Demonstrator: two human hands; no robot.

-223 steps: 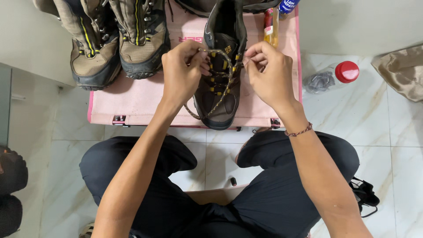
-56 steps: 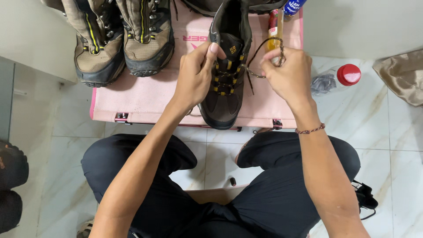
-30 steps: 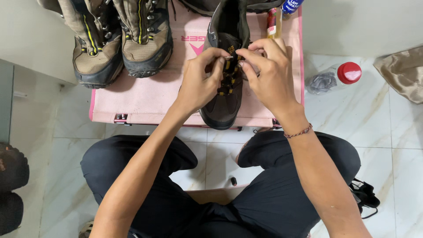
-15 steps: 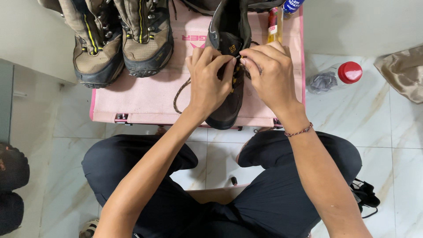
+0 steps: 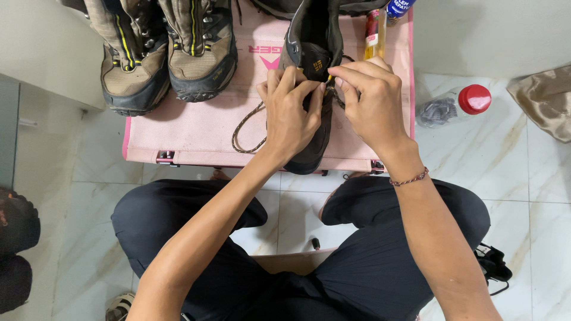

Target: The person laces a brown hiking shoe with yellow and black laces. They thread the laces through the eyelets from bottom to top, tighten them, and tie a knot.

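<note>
A dark brown hiking boot (image 5: 313,35) stands on a pink mat (image 5: 196,128), toe toward me. My left hand (image 5: 289,113) rests over the boot's front and pinches its brown and yellow lace near the eyelets. My right hand (image 5: 372,101) meets it from the right, fingertips closed on the same lace at the boot's tongue. A loose loop of lace (image 5: 245,128) trails onto the mat left of the boot. The boot's lower eyelets are hidden under my hands.
Two tan and grey boots (image 5: 166,50) stand at the mat's back left. A slim yellow bottle (image 5: 373,32) lies beside the dark boot. A crushed clear bottle with a red cap (image 5: 461,104) and a beige cloth (image 5: 544,98) lie on the marble floor at right. My knees frame the floor below.
Both hands have come together over the boot's eyelets, after the right hand pulled the lace out to the right. A slack loop now lies on the mat at left.
</note>
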